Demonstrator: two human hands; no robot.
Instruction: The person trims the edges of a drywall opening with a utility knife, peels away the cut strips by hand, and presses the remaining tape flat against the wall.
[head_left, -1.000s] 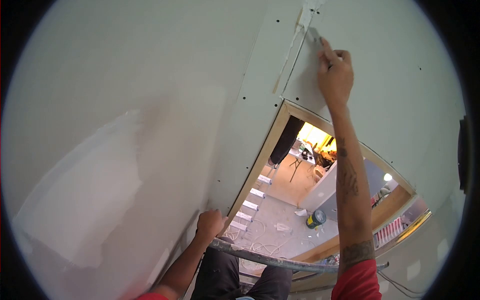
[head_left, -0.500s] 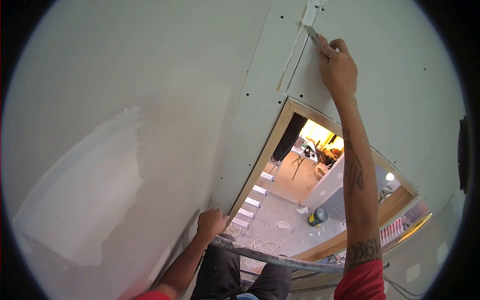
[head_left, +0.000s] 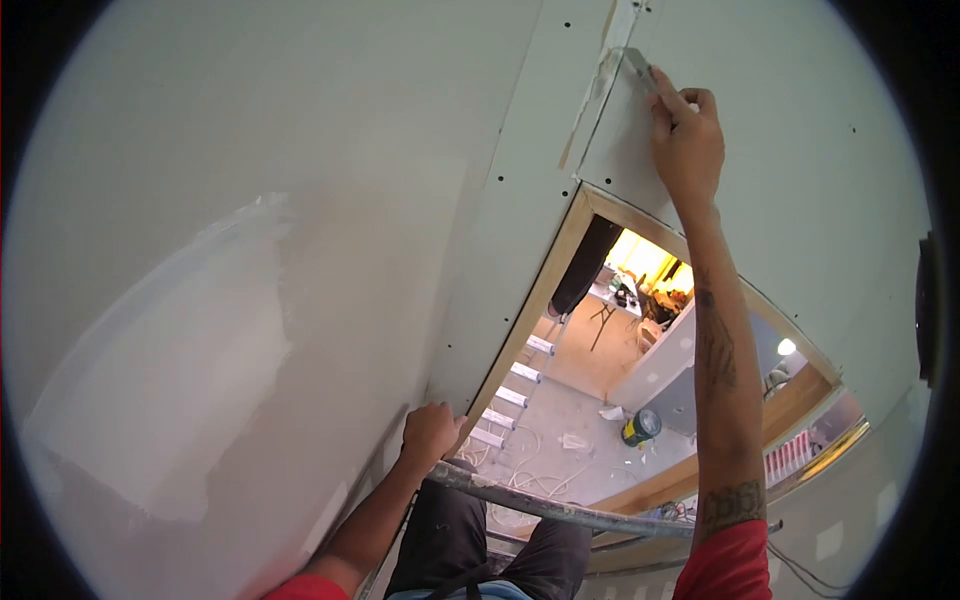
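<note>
High on the wall, my right hand [head_left: 688, 145] grips a putty knife [head_left: 637, 66], its blade against the joint between two drywall boards [head_left: 545, 120]. White compound [head_left: 607, 85] lies in a strip along that joint, beside the blade. Lower down, my left hand [head_left: 434, 432] is closed around the edge of the wooden opening frame [head_left: 512, 345], close to a curved metal rail [head_left: 560, 517]. Its fingertips are partly hidden by the edge.
Through the opening show a ladder [head_left: 512, 397], a dark bucket [head_left: 641, 428], loose cables on the floor, and a folding table [head_left: 612, 298] with items. Part of another person's dark-clothed leg [head_left: 585, 268] hangs near the ladder. A smeared patch [head_left: 180, 370] covers the left wall.
My right hand and the knife have shifted slightly down and right, and compound now spreads wider at the joint. The view has tilted a little. My left hand remains at the frame edge.
</note>
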